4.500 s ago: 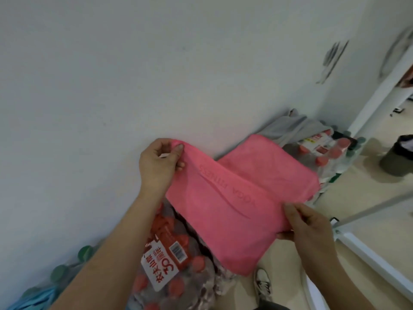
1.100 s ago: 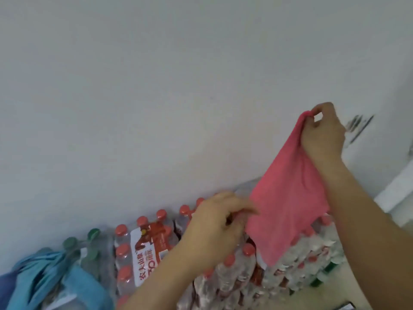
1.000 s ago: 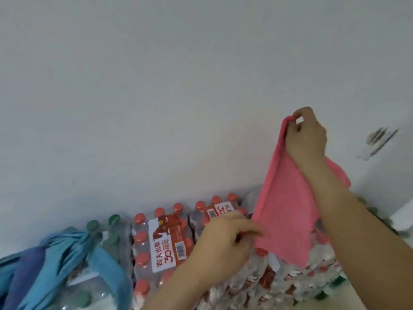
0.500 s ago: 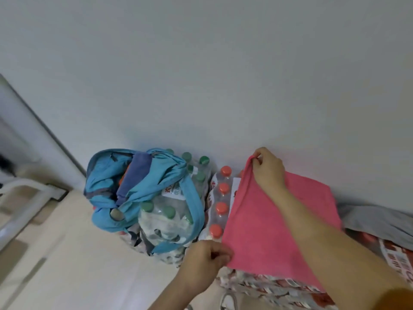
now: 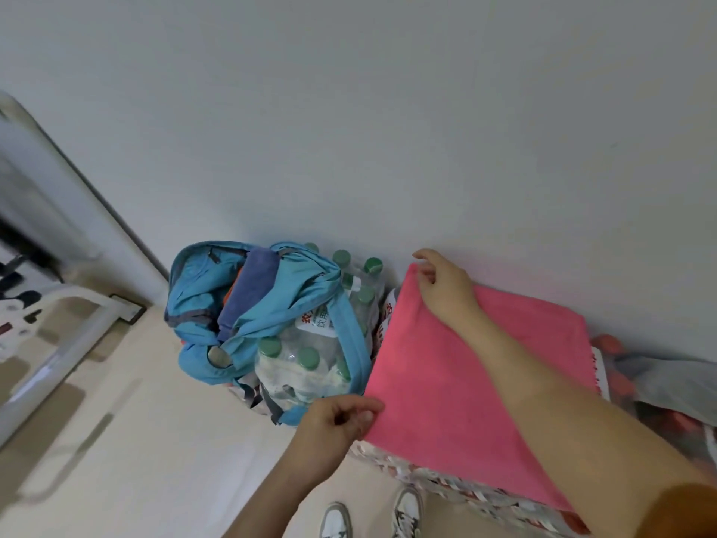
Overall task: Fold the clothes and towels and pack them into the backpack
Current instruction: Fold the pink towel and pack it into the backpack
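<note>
We see a pink towel (image 5: 465,382) lying flat on packs of bottles (image 5: 302,366) by the wall (image 5: 388,149). The left hand (image 5: 333,425) pinches the near corner of the towel with thumb and fingers. The right hand (image 5: 442,285) is on the far corner. We cannot tell if it grips the towel or just touches it. The blue backpack (image 5: 279,300) sits open just left of the towel, on the bottles too, with a dark cloth (image 5: 248,289) inside.
</note>
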A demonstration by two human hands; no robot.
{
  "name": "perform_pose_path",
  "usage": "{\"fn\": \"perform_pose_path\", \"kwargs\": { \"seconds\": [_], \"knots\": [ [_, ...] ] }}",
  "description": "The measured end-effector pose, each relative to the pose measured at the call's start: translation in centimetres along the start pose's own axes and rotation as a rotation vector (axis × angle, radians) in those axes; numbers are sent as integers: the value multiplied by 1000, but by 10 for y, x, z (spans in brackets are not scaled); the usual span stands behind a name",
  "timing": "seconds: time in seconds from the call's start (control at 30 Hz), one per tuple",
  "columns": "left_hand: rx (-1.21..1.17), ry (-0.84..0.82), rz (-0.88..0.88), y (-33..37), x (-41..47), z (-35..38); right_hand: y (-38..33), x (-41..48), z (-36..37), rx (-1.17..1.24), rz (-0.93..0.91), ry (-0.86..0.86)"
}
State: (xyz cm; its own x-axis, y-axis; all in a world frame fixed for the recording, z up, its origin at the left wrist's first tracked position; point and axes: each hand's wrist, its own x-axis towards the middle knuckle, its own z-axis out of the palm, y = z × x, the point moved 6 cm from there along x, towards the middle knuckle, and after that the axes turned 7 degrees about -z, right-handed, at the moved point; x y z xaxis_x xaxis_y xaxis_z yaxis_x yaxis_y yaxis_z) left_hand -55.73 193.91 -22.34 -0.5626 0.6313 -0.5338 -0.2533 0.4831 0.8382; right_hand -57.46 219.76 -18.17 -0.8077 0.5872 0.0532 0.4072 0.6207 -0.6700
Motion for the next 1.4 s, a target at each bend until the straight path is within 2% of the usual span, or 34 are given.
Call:
{"fn": "perform_pose_path", "kwargs": {
  "seconds": [0.1,0.17,0.27,0.33,0.4,0.57,0.6,0.67,0.73,0.83,1.03,1.2,1.27,1.4],
  "knots": [
    [-65,-6,-14,2,0,0,-2,-24,-11,-5,-52,-106],
    [-75,-21,-16,2,0,2,10,-54,-31,-9,-35,-19],
    [-73,-13,-12,-1,3,2,43,-129,-69,21,178,238],
    [-55,1,5,-2,4,1,63,-187,-85,-4,365,323],
    [-23,-11,29,-4,4,0,77,-235,-94,-42,490,347],
    [-7,-66,95,0,4,5,104,-306,-89,98,716,343],
    [-12,-74,104,1,3,7,107,-314,-86,164,759,337],
    [-13,-82,115,3,3,9,106,-325,-77,444,823,369],
    [1,-82,112,2,5,9,99,-329,-68,702,812,428],
    [36,-65,78,-7,12,7,95,-328,-61,855,738,481],
    [-58,-114,10,-10,9,11,104,-332,-57,840,724,626],
    [29,-185,14,-7,5,13,116,-329,-55,683,742,582],
    [119,-215,61,-1,0,14,117,-329,-61,660,750,591],
    [289,-92,319,22,-2,4,125,-338,-71,815,778,581]
  ]
}}
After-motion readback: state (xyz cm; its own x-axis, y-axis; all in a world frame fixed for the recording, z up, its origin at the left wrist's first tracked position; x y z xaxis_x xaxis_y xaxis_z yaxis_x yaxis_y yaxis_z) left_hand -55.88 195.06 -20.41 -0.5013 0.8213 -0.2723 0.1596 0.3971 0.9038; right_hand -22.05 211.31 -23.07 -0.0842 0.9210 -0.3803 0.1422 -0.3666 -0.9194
